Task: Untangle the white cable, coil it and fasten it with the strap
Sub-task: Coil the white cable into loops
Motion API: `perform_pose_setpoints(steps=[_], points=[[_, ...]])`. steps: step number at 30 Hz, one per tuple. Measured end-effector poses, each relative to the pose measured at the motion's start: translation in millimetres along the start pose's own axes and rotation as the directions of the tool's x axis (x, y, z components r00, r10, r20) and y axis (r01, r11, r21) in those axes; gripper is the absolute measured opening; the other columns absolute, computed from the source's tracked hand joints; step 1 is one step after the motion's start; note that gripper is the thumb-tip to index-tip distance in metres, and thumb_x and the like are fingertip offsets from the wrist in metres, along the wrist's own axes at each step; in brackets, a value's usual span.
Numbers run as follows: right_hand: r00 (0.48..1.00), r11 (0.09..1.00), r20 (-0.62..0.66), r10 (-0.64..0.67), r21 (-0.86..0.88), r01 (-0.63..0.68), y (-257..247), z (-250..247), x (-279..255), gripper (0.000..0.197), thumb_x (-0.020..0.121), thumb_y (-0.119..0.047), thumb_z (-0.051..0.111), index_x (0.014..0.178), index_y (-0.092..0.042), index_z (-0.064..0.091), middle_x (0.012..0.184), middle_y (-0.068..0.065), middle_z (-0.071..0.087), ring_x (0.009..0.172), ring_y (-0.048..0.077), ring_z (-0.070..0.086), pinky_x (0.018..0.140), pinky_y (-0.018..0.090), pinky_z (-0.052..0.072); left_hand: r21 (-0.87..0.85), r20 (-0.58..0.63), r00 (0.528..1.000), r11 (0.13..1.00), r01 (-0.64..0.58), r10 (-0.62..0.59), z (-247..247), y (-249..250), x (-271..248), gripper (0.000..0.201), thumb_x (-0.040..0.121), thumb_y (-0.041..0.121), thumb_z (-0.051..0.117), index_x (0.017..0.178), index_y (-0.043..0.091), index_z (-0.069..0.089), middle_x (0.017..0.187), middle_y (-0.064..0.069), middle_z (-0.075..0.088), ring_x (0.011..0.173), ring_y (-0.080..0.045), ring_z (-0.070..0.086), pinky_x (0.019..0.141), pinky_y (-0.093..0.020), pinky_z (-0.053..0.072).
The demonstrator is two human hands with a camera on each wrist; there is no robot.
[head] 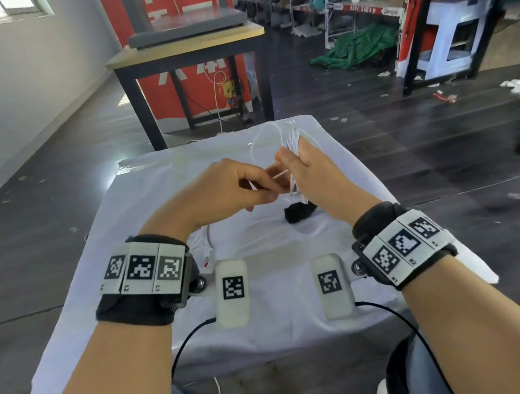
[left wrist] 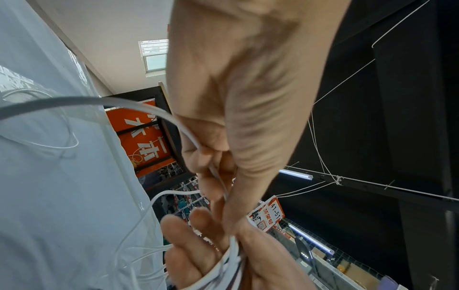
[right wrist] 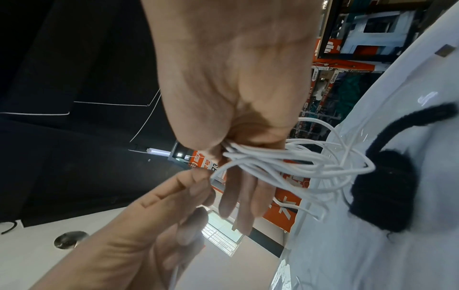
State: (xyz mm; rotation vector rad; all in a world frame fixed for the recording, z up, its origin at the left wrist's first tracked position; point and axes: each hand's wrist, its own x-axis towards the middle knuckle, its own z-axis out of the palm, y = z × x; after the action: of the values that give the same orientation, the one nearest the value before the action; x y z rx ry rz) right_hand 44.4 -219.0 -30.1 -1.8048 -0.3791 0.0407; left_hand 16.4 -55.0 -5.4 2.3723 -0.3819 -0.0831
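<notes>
Mid-coil above table centre: right hand [head: 309, 171] clamping gathered white cable [right wrist: 285, 159] loops, left hand [head: 219, 188] pinching free strand at 9 o'clock. Best fed evenly, loops equal, black strap [head: 297, 212] waiting at 6 o'clock.

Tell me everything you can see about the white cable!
The white cable is thin, smooth and bendy, like plastic-coated wire. Many loops of it are bunched in the right hand, held above the white cloth; the loops look loose, not bound by anything. The left hand pinches one strand that leads into the bunch. More of the cable trails down onto the cloth under the left wrist.
</notes>
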Motion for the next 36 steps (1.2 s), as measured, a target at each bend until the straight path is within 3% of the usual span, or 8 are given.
perform_pose_setpoints(steps=[7, 11, 14, 17, 21, 25, 33, 36], points=[[0.983, 0.990, 0.168, 0.079, 0.104, -0.097, 1.0, 4.8, -0.9, 0.028, 0.103, -0.018, 0.036, 0.076, -0.016, 0.030, 0.058, -0.002, 0.033, 0.037, 0.004, 0.032, 0.040, 0.015, 0.028, -0.165, -0.208, 0.978, 0.986, -0.032, -0.003, 1.7, -8.7, 8.6, 0.022, 0.084, 0.027, 0.071, 0.094, 0.017, 0.055, 0.088, 0.004, 0.063, 0.068, -0.008, 0.061, 0.060, -0.021, 0.048], [0.976, 0.979, 0.206, 0.076, 0.173, -0.113, -2.4, -6.1, 0.1, 0.033, 0.102, -0.019, 0.037, 0.069, -0.017, 0.038, 0.054, -0.005, 0.027, 0.041, 0.007, 0.022, 0.039, 0.017, 0.021, -0.139, -0.410, 0.909, 0.990, 0.020, -0.076, -1.9, -26.1, 13.8, 0.045, 0.083, 0.031, 0.072, 0.122, 0.030, 0.049, 0.128, 0.010, 0.048, 0.111, -0.005, 0.052, 0.091, -0.024, 0.045], [0.957, 0.967, 0.287, 0.030, 0.233, -0.100, -5.7, -10.4, -2.3, 0.032, 0.103, -0.020, 0.036, 0.072, -0.014, 0.043, 0.053, -0.005, 0.026, 0.044, 0.009, 0.018, 0.042, 0.021, 0.014, -0.074, -0.358, 0.933, 0.997, 0.004, -0.031, 5.3, -31.6, 19.1, 0.080, 0.079, 0.034, 0.076, 0.143, 0.035, 0.029, 0.144, 0.014, 0.028, 0.125, 0.001, 0.030, 0.102, -0.021, 0.030], [0.934, 0.952, 0.357, -0.011, 0.290, -0.100, -7.9, -10.0, -6.1, 0.031, 0.103, -0.023, 0.038, 0.075, -0.012, 0.047, 0.051, -0.007, 0.026, 0.043, 0.008, 0.018, 0.043, 0.022, 0.013, -0.131, -0.270, 0.963, 0.991, -0.015, -0.021, 20.1, -34.9, 28.7, 0.072, 0.077, 0.030, 0.078, 0.137, 0.031, 0.037, 0.133, 0.010, 0.042, 0.118, -0.005, 0.045, 0.100, -0.019, 0.036], [0.923, 0.929, 0.381, -0.052, 0.357, -0.095, -8.3, -11.8, -8.6, 0.033, 0.101, -0.023, 0.040, 0.073, -0.010, 0.050, 0.050, -0.007, 0.026, 0.043, 0.008, 0.017, 0.043, 0.022, 0.011, -0.237, -0.246, 0.953, 0.965, 0.115, -0.174, 32.2, -35.3, 29.0, 0.017, 0.087, 0.032, 0.067, 0.087, 0.016, 0.064, 0.080, 0.003, 0.063, 0.071, -0.010, 0.056, 0.067, -0.022, 0.045], [0.969, 0.894, 0.247, -0.030, 0.439, -0.084, -5.5, -25.2, -4.9, 0.034, 0.101, -0.024, 0.042, 0.073, -0.008, 0.052, 0.047, -0.009, 0.026, 0.041, 0.008, 0.017, 0.044, 0.023, 0.012, -0.313, -0.144, 0.973, 0.941, 0.130, -0.183, 35.7, -47.1, 25.0, 0.018, 0.094, 0.018, 0.058, 0.097, 0.002, 0.062, 0.090, -0.010, 0.070, 0.074, -0.017, 0.059, 0.069, -0.021, 0.050], [0.995, 0.809, 0.090, 0.046, 0.581, -0.090, 0.7, -31.8, -1.6, 0.037, 0.101, -0.026, 0.042, 0.071, -0.007, 0.052, 0.043, -0.007, 0.022, 0.036, 0.010, 0.018, 0.045, 0.025, 0.013, -0.311, -0.228, 0.945, 0.937, 0.159, -0.236, 31.0, -62.8, 25.5, 0.022, 0.088, 0.034, 0.066, 0.076, 0.018, 0.057, 0.056, 0.012, 0.057, 0.056, -0.008, 0.047, 0.060, -0.023, 0.039], [0.996, 0.797, 0.058, 0.072, 0.596, -0.092, 1.4, -29.6, -0.5, 0.037, 0.102, -0.027, 0.042, 0.071, -0.008, 0.053, 0.045, -0.005, 0.021, 0.037, 0.011, 0.017, 0.043, 0.024, 0.013, -0.338, -0.181, 0.957, 0.928, 0.155, -0.226, 31.3, -57.8, 20.9, 0.024, 0.091, 0.036, 0.062, 0.086, 0.013, 0.060, 0.073, 0.005, 0.064, 0.067, -0.011, 0.055, 0.068, -0.027, 0.045]])
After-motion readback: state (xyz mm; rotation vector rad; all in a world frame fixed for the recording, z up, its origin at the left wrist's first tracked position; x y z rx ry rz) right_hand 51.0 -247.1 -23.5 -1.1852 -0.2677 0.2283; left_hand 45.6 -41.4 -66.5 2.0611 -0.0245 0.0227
